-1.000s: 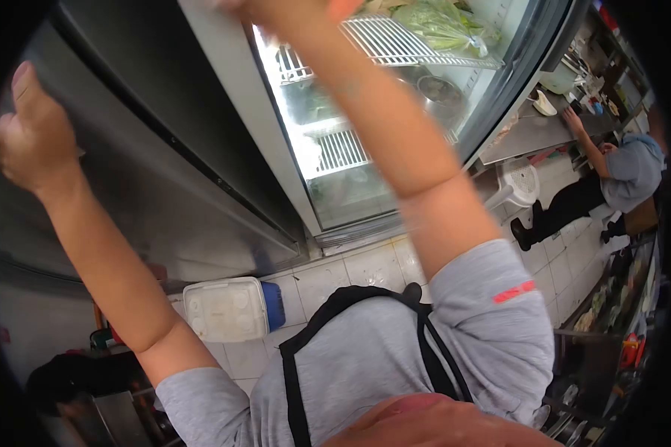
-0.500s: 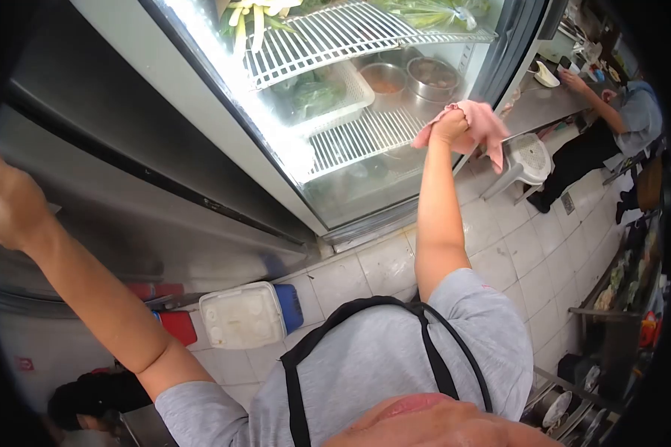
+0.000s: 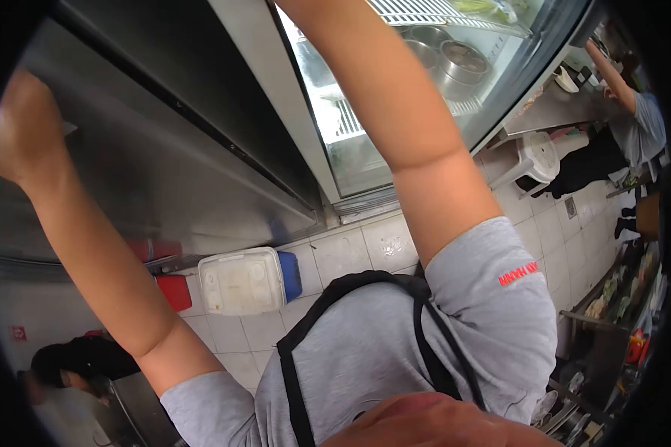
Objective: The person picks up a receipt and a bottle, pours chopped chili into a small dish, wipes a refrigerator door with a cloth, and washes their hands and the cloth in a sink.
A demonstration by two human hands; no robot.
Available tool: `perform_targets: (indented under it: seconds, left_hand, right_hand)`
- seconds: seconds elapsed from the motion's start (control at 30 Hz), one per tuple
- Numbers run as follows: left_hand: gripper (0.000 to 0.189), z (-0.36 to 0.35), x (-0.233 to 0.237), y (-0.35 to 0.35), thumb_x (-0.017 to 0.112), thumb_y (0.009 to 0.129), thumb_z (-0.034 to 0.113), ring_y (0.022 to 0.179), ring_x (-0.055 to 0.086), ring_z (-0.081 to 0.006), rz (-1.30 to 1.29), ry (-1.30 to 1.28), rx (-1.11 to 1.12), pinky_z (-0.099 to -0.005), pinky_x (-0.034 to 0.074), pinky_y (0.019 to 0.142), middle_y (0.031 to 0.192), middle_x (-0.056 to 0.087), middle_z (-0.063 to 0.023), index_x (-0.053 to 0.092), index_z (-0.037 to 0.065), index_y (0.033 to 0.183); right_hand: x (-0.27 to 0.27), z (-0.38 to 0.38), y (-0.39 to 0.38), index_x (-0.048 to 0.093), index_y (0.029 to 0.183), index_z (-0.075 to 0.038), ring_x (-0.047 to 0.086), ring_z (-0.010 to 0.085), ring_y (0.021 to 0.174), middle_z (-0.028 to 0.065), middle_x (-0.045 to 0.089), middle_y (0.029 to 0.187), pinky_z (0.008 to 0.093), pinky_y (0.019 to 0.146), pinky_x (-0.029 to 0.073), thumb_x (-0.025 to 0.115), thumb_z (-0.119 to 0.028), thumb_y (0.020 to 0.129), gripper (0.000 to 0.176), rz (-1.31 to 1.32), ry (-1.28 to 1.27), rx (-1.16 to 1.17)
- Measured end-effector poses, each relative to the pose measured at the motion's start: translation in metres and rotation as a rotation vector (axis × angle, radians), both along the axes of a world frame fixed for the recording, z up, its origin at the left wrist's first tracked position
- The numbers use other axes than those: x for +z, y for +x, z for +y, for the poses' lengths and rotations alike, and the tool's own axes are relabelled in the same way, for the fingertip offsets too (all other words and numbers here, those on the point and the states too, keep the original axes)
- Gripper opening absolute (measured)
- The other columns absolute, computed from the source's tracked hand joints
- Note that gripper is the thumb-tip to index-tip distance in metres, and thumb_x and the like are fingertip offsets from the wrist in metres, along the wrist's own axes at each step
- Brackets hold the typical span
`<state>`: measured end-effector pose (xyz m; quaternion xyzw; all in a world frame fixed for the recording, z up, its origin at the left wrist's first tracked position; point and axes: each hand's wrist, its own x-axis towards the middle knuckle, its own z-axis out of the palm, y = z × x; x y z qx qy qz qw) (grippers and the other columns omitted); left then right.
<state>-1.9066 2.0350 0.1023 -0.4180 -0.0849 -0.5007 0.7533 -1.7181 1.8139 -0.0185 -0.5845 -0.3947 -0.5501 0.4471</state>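
My left hand point(image 3: 21, 130) is up at the far left, closed on the edge of a steel refrigerator door point(image 3: 164, 164). My right forearm point(image 3: 395, 112) rises steeply across the lit glass-fronted fridge point(image 3: 365, 156), and the hand itself is out of view above the top edge. Inside the fridge I see metal bowls point(image 3: 462, 59) on a wire shelf point(image 3: 425, 9). My grey shirt and black apron straps fill the bottom of the view.
A white container with a blue lid point(image 3: 242, 281) and a red box point(image 3: 175, 292) sit on the tiled floor below the steel door. A white plastic stool point(image 3: 537, 160) stands at right, near a co-worker point(image 3: 634, 127) at a counter. Another person point(image 3: 74, 365) is at lower left.
My right arm went up again; the hand with the pink cloth, seen half a second ago in front of the fridge, has left the view. My left hand stays on the door.
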Motion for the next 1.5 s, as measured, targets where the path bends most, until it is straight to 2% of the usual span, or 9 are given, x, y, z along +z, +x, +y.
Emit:
perform_targets:
  seconds: [0.13,0.2,0.3,0.33,0.63,0.77,1.03,1.33,1.5]
  left_hand:
    - [0.016,-0.037,-0.012,0.009,0.045,0.082,0.010,0.068,0.057,-0.0130,0.088,-0.245,-0.319,-0.0225,0.044,0.057,0.075,0.060,-0.0036,0.060,0.007,0.080]
    - [0.014,-0.043,-0.017,0.009,0.046,0.081,0.010,0.063,0.057,-0.0150,0.173,-0.494,-0.524,-0.0234,0.045,0.054,0.072,0.060,-0.0036,0.060,0.008,0.082]
    - [0.013,-0.033,-0.021,0.006,0.048,0.080,0.011,0.058,0.057,-0.0173,0.096,-0.516,-0.448,-0.0245,0.046,0.051,0.069,0.060,-0.0037,0.060,0.009,0.083]
    - [0.013,-0.033,-0.026,0.006,0.048,0.081,0.012,0.062,0.057,-0.0159,0.026,-0.424,-0.340,-0.0242,0.045,0.054,0.072,0.060,-0.0036,0.060,0.008,0.081]
    - [0.015,0.030,-0.014,-0.020,0.049,0.078,0.011,0.067,0.055,-0.0250,0.038,-0.324,-0.393,-0.0315,0.045,0.060,0.075,0.057,-0.0105,0.057,0.004,0.089]
    - [0.052,-0.040,-0.032,-0.003,0.047,0.076,0.039,0.100,0.045,-0.0355,-0.233,-0.999,-0.631,-0.0400,0.038,0.084,0.106,0.048,-0.0225,0.049,-0.006,0.102]
    - [0.086,-0.076,-0.034,0.020,0.040,0.071,0.064,0.112,0.029,-0.0413,-0.463,-1.007,-0.686,-0.0439,0.032,0.091,0.118,0.032,-0.0284,0.034,-0.011,0.114]
    - [0.084,-0.122,-0.039,0.024,0.047,0.071,0.056,0.111,0.030,-0.0412,-0.297,-1.080,-0.735,-0.0431,0.033,0.091,0.110,0.030,-0.0379,0.028,-0.014,0.115]
    - [0.083,-0.100,-0.040,0.018,0.049,0.072,0.051,0.110,0.029,-0.0425,-0.303,-1.066,-0.843,-0.0406,0.033,0.091,0.112,0.026,-0.0400,0.027,-0.016,0.115]
  right_hand:
    - [-0.113,-0.013,-0.023,0.049,0.098,-0.002,0.044,0.0268,0.090,0.0140,0.048,0.090,0.0369,0.074,0.037,0.058,-0.026,0.066,0.041,-0.176,-0.142,-0.388]
    - [-0.204,-0.001,-0.030,0.051,0.086,-0.004,0.047,0.0234,0.078,0.0121,0.049,0.080,0.0344,0.065,0.037,0.057,-0.025,0.068,0.028,0.477,-0.511,0.054]
    - [-0.290,0.000,-0.021,0.050,0.058,-0.008,0.047,0.0160,0.051,0.0053,0.048,0.056,0.0297,0.045,0.034,0.052,-0.013,0.072,0.015,0.389,-0.365,0.419]
    - [-0.234,-0.021,-0.027,0.050,0.055,-0.012,0.039,0.0145,0.046,0.0016,0.044,0.052,0.0317,0.044,0.030,0.052,-0.013,0.071,0.016,0.715,-0.627,0.589]
    - [-0.002,-0.176,0.130,0.052,0.079,-0.013,0.042,0.0180,0.059,-0.0007,0.045,0.068,0.0306,0.058,0.039,0.063,-0.026,0.065,0.023,0.182,0.161,-0.176]
    - [-0.062,-0.258,0.194,0.049,0.085,-0.011,0.042,0.0168,0.065,0.0001,0.044,0.075,0.0295,0.062,0.039,0.059,-0.028,0.069,0.025,0.364,0.317,-0.307]
    - [-0.356,-0.250,0.186,0.044,0.095,-0.007,0.041,0.0144,0.079,0.0016,0.042,0.088,0.0272,0.071,0.038,0.050,-0.030,0.076,0.030,0.870,0.747,-0.322]
    - [-0.161,-0.108,0.106,0.039,0.107,-0.003,0.040,0.0116,0.094,0.0033,0.039,0.103,0.0247,0.081,0.037,0.039,-0.033,0.085,0.038,0.308,0.849,0.240]
    - [-0.194,-0.157,0.114,0.045,0.099,0.000,0.049,0.0195,0.083,0.0105,0.047,0.093,0.0352,0.072,0.042,0.042,-0.028,0.082,0.033,0.616,0.912,0.343]
